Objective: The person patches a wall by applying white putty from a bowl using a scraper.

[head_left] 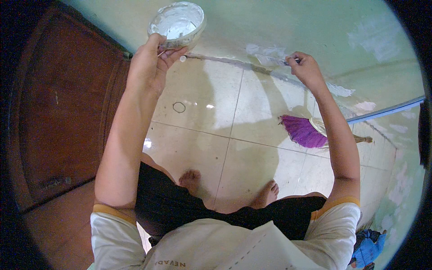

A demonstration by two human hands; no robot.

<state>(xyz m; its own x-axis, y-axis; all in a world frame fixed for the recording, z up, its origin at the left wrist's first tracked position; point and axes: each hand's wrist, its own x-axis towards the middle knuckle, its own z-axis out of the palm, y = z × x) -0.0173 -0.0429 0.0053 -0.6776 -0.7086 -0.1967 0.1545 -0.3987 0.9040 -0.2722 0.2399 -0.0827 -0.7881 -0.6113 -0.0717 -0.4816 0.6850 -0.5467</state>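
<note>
My left hand [150, 65] is raised near the wall, gripping a pale round bowl [196, 38] by its near side, thumb at the rim. White putty [177, 20] coats the inside of the bowl. To the right, my right hand [307, 72] is closed around the handle of a putty knife [274, 59]. Its thin blade points left and lies at the green wall [310, 27], low down above the floor joint. A white smear [258, 48] shows on the wall beside the blade. Most of the handle is hidden by my fingers.
Pale floor tiles [193, 130] lie beneath me, with a thin dark ring [179, 107] on them. A broom with purple bristles [303, 132] rests by my right forearm. At left stands a brown wooden door [67, 103]. Blue cloth [370, 247] lies at lower right.
</note>
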